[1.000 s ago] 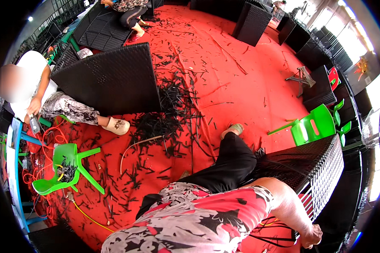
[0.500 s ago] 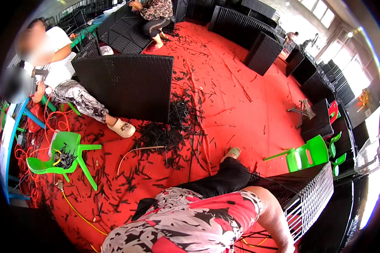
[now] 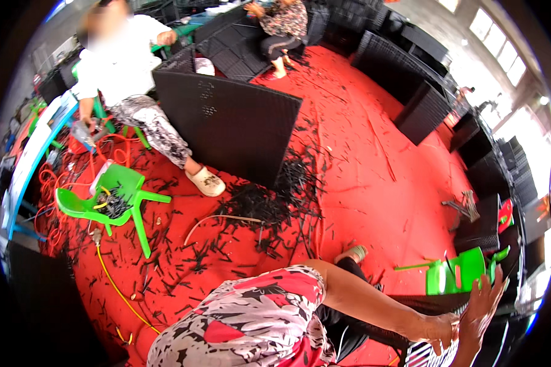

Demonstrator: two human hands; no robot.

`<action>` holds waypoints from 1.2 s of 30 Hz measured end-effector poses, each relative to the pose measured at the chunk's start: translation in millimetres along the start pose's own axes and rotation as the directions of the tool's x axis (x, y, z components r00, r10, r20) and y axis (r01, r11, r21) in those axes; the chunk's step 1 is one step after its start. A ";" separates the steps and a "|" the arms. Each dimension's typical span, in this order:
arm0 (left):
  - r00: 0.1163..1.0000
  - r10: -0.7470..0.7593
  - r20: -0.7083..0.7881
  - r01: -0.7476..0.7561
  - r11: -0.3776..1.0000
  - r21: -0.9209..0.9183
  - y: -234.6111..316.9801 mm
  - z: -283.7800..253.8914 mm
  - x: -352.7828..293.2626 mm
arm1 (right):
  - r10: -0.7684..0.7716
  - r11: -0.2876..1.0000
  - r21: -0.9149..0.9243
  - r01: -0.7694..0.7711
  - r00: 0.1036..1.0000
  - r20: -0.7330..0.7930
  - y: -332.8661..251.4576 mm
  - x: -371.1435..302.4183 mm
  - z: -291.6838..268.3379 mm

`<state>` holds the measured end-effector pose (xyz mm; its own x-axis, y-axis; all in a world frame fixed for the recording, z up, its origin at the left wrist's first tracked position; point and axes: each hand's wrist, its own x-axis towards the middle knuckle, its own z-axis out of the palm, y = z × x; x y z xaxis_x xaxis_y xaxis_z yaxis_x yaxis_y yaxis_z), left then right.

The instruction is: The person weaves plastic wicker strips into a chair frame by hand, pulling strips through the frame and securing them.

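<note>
My left arm reaches to the right across a black woven wicker piece (image 3: pixel 431 301). At its end my left hand (image 3: pixel 436 331) hovers over or touches a striped, open-slatted part (image 3: pixel 425 356) of the piece; its fingers look loosely apart, partly overlapped by my other hand. Raised beside it, my right hand (image 3: pixel 480 306) has its fingers spread and holds nothing. Both hands are near the lower right rim, where much of the wicker piece is cut off or dark.
Cut black strips (image 3: pixel 281 202) lie scattered over the red floor covering (image 3: pixel 373 214). A green chair (image 3: pixel 465 272) stands just beyond my hands, another green chair (image 3: pixel 125 183) at left. One co-worker (image 3: pixel 128 55) sits behind a large black woven panel (image 3: pixel 226 128). A yellow cable (image 3: pixel 119 290) crosses the floor.
My view has tilted and shifted. My left arm now stretches out to the right, and the right hand has risen into view with spread fingers. The co-worker at left has lowered a tool.
</note>
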<state>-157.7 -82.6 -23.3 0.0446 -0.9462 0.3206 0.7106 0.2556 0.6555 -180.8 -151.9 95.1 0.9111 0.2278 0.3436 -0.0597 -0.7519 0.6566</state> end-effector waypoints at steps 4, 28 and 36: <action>0.910 0.063 -0.409 -0.004 0.990 0.144 32.6 -19.9 -20.6 | -0.099 0.995 0.012 0.099 0.980 0.173 -18.8 3.6 7.5; 0.751 0.573 -0.328 -0.258 0.712 0.653 9.6 -42.2 -15.2 | -0.196 0.757 0.646 -0.094 0.911 0.362 -55.4 32.1 -36.1; 0.858 0.340 -0.385 -0.364 0.931 0.012 29.5 -42.4 -9.8 | 0.350 0.257 0.920 -0.295 0.916 0.196 -53.1 23.5 -23.9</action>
<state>-107.4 -74.2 -36.1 0.5508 -0.8010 0.2345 0.6371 0.5851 0.5018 -166.0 -91.8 84.3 0.8935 -0.1758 0.4133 0.0914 -0.8298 -0.5506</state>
